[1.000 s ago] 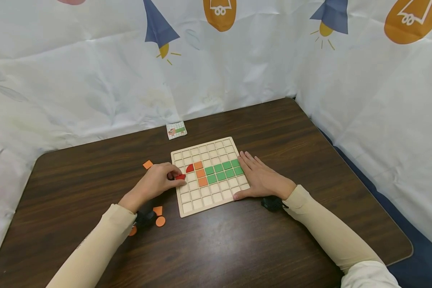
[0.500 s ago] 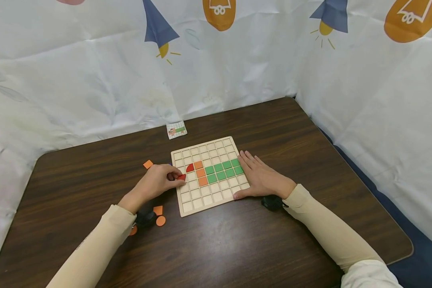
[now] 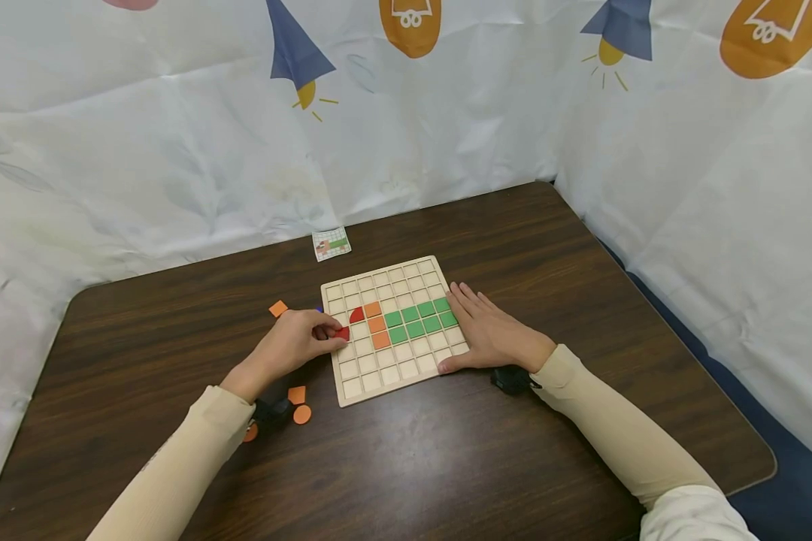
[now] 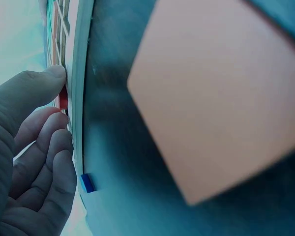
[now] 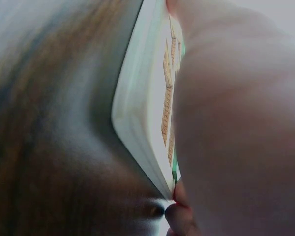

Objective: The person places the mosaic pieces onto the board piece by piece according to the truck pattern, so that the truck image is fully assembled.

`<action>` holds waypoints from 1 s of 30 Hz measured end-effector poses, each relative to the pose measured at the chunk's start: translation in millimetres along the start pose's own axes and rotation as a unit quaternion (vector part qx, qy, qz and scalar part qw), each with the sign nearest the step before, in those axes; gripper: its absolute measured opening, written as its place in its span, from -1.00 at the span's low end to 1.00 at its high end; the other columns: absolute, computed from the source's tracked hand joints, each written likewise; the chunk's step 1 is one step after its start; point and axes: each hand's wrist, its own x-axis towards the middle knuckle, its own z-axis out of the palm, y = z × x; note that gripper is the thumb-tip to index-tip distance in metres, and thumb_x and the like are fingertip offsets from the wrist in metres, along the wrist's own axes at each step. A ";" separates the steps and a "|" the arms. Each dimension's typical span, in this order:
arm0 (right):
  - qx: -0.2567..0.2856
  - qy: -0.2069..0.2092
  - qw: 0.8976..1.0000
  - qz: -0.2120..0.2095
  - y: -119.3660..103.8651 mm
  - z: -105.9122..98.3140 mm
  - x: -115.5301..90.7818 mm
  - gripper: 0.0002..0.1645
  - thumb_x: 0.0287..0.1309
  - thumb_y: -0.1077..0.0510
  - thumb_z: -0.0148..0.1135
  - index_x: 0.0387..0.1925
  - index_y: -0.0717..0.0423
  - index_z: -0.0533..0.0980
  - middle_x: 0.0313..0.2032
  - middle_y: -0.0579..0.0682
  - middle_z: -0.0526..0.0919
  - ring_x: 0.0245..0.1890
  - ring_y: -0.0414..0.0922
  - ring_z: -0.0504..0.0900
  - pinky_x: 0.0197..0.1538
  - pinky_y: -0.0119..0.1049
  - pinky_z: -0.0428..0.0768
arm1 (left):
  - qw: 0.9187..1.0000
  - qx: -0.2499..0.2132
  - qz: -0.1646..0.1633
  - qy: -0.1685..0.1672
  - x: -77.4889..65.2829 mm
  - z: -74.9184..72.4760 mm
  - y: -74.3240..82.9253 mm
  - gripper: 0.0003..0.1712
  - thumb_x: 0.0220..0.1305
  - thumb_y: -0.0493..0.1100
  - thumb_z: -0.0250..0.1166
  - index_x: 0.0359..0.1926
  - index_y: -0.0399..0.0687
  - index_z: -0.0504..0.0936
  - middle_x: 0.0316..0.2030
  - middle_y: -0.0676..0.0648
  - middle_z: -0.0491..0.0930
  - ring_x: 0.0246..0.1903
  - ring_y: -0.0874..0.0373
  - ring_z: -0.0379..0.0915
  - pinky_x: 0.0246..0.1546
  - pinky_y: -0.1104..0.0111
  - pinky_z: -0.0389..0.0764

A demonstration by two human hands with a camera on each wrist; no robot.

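A light wooden grid board lies on the dark table, with green square tiles and orange tiles set in its cells. A red rounded tile sits left of the orange ones. At the board's left edge my left hand pinches a second red tile between thumb and fingers; the left wrist view shows this red tile at the fingertips, right at the cells. My right hand rests with straight fingers along the board's right edge, its thumb at the near corner.
A small pattern card lies beyond the board. Left of it are an orange square, another orange piece, an orange disc and a partly covered one. A blue piece lies beside the board's edge.
The red tile at my left fingertips has settled flatter into the cell area, and the fingers have shifted very slightly. My right hand stays in place.
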 end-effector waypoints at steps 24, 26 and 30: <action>-0.010 0.008 1.000 0.000 1.2 1.6 -0.6 0.58 0.03 -0.71 0.18 0.66 0.18 -0.23 0.68 0.18 -0.29 0.71 0.11 -0.26 0.69 0.15 -0.07 | 0.997 0.057 -0.010 0.058 -25.5 -28.3 -27.0 -0.69 0.33 -0.08 0.43 0.02 -0.11 0.77 -0.23 -0.02 0.73 -0.26 0.14 0.65 -0.20 0.22 0.69; -0.008 0.008 1.000 -0.001 0.4 1.4 -1.1 0.58 0.02 -0.72 0.17 0.66 0.18 -0.23 0.68 0.18 -0.29 0.71 0.11 -0.26 0.69 0.15 -0.07 | 0.997 0.058 -0.011 0.058 -24.5 -27.8 -28.1 -0.67 0.34 -0.08 0.42 0.05 -0.13 0.76 -0.19 -0.07 0.74 -0.23 0.10 0.65 -0.19 0.18 0.69; -0.009 0.009 1.000 -0.004 -0.9 1.2 -1.0 0.59 0.01 -0.73 0.16 0.66 0.17 -0.24 0.68 0.18 -0.29 0.71 0.11 -0.25 0.69 0.15 -0.07 | 0.997 0.055 -0.013 0.056 -20.9 -27.0 -29.8 -0.65 0.35 -0.11 0.41 0.09 -0.16 0.74 -0.09 -0.15 0.74 -0.17 0.03 0.67 -0.13 0.09 0.71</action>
